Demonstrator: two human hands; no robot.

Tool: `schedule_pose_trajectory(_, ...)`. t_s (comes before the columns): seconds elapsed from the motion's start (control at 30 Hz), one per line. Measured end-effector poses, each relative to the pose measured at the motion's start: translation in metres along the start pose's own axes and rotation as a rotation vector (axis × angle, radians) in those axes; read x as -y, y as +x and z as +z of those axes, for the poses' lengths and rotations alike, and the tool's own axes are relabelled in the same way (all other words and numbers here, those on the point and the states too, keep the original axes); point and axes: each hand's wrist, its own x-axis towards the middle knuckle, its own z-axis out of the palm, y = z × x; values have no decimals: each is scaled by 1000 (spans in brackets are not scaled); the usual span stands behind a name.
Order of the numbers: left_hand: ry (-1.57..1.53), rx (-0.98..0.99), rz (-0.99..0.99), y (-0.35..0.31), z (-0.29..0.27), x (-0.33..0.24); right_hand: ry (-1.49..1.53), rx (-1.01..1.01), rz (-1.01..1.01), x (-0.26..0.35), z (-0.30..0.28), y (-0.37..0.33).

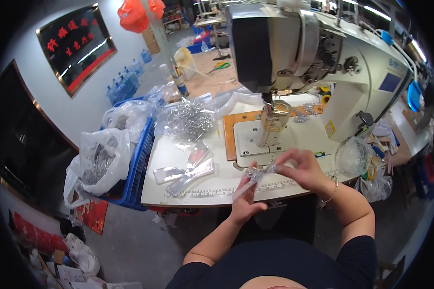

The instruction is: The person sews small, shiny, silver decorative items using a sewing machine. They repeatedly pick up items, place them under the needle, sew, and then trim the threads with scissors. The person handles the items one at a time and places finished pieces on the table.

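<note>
Over the front edge of the sewing machine table, both hands hold a small silver sparkly ornament (257, 173). My left hand (246, 204) is closed on its left end, with a pale, shiny strip (244, 190) across the fingers. At the other end, the thumb and fingers of my right hand (304, 169) pinch the ornament. Left of the hands, shiny silver strips (181, 174) lie crossed on the white tabletop. Just beyond my hands is the presser foot (271, 136) of the sewing machine (371, 86).
A heap of silver pieces (190, 118) in clear plastic lies at the table's back left. A blue basket (139, 168) with plastic bags (101, 161) stands at the left edge. More silver trim (306, 113) lies behind the needle. A clear bag (354, 156) sits at the right.
</note>
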Motion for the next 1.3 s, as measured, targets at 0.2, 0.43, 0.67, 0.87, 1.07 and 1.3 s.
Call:
schedule_pose_trajectory(0.2,-137,246,139,49,10,11,671,-33,411,-35,2,5)
schedule_pose_trajectory(0.43,330,-103,73,58,14,18,618,-101,365,-43,-5,12)
schedule_pose_trajectory(0.67,316,-154,35,104,11,3,671,-225,462,-41,-14,39)
schedule_pose_trajectory(0.87,77,-182,-219,149,20,-17,802,-229,543,-30,-29,64)
schedule_pose_trajectory(1.07,-93,-235,-481,137,19,-30,765,-273,675,-8,-24,53)
schedule_pose_trajectory(1.3,21,-176,-254,148,35,-43,797,-248,622,-11,-32,72)
